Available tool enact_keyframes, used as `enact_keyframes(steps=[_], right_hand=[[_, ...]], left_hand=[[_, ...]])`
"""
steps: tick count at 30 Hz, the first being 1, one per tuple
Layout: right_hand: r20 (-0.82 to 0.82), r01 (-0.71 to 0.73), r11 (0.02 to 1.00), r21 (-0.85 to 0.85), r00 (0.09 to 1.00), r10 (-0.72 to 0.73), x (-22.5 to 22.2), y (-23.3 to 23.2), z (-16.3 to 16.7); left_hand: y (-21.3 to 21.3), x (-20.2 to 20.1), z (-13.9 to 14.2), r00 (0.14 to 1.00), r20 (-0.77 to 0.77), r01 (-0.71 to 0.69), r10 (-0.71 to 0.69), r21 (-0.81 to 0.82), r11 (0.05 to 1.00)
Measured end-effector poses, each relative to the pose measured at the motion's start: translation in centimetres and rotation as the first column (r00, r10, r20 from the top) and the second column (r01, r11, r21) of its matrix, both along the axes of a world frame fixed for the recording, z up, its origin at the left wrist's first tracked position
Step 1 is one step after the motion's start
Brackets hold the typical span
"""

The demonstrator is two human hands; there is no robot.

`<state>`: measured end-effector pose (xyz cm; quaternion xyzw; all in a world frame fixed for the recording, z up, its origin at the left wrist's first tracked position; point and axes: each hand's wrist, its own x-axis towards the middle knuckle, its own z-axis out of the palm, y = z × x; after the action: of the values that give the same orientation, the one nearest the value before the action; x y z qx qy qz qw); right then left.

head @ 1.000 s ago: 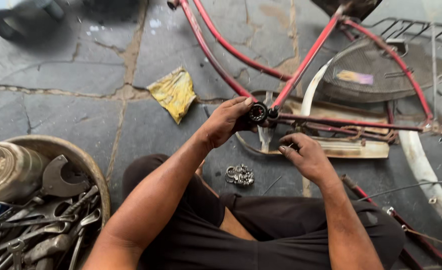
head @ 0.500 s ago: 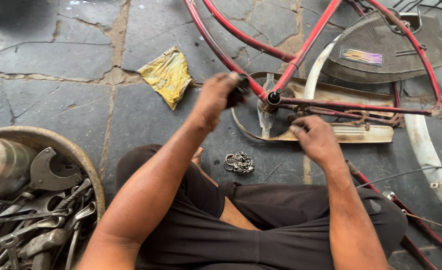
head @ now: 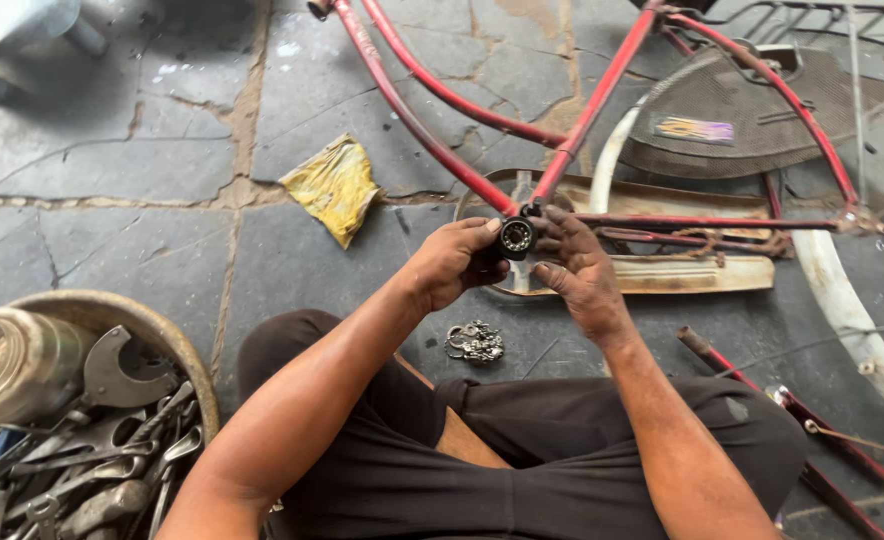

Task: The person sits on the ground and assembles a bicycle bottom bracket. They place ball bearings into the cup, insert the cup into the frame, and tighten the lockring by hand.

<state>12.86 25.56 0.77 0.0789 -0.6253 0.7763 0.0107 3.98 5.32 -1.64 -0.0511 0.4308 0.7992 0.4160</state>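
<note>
Steel tools, lower left: spanners [head: 112,450] heaped in a round metal basin [head: 177,345], w/ a dull metal can [head: 17,365] lying on top.
Yellow rag [head: 334,186], upper left of centre: crumpled on the stone floor [head: 112,220], well apart from the hands.
Left hand [head: 452,262], centre: fingers curled round the left side of the black bottom-bracket cup [head: 516,237], thumb on top; gripping.
Cup, centre: sits at the frame junction where the red tubes meet. Prob. hard steel, small, light for its size, likely greasy so slippery; best held by the outer rim w/ fingertips from both sides, not by the bore.
Bearing bits [head: 475,342], below centre: small shiny cluster loose on the floor, near the knees.
Right hand [head: 580,268], centre right: fingertips pinching the cup's right edge; closed on it.
Red bicycle frame [head: 602,100], upper right: stiff, heavy, lying flat; pale chain guard [head: 702,272] under it.
White mudguard [head: 842,300], right edge: curved, thin, prob. bends easily.
</note>
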Motion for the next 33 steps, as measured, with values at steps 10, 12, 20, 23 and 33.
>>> enact_keyframes(steps=[10, 12, 20, 23, 33], right_hand=[[-0.137, 0.162, 0.934, 0.318, 0.983, -0.123, 2.7, 2.5, 1.1], [-0.388, 0.352, 0.725, 0.592, 0.913, -0.126, 2.5, 3.1, 1.4], [-0.364, 0.352, 0.538, 0.765, 0.927, -0.088, 1.9, 2.7, 4.5], [-0.349, 0.341, 0.565, 0.751, 0.932, -0.099, 2.0, 2.3, 4.6], [-0.272, 0.216, 0.704, 0.677, 0.962, -0.033, 2.1, 1.3, 5.5]], left_hand=[[4.0, 5.8, 2.6, 0.999, 0.045, -0.038, 0.030, 0.184, 0.982], [4.4, 5.8, 2.3, 0.998, -0.014, -0.059, 0.063, 0.216, 0.975], [4.9, 4.1, 0.1, 0.999, -0.009, -0.052, 0.053, 0.103, 0.993], [5.0, 4.0, -0.1, 0.997, 0.004, -0.079, 0.079, 0.082, 0.993], [4.0, 4.9, 3.3, 0.989, -0.148, -0.015, 0.003, -0.078, 0.997]])
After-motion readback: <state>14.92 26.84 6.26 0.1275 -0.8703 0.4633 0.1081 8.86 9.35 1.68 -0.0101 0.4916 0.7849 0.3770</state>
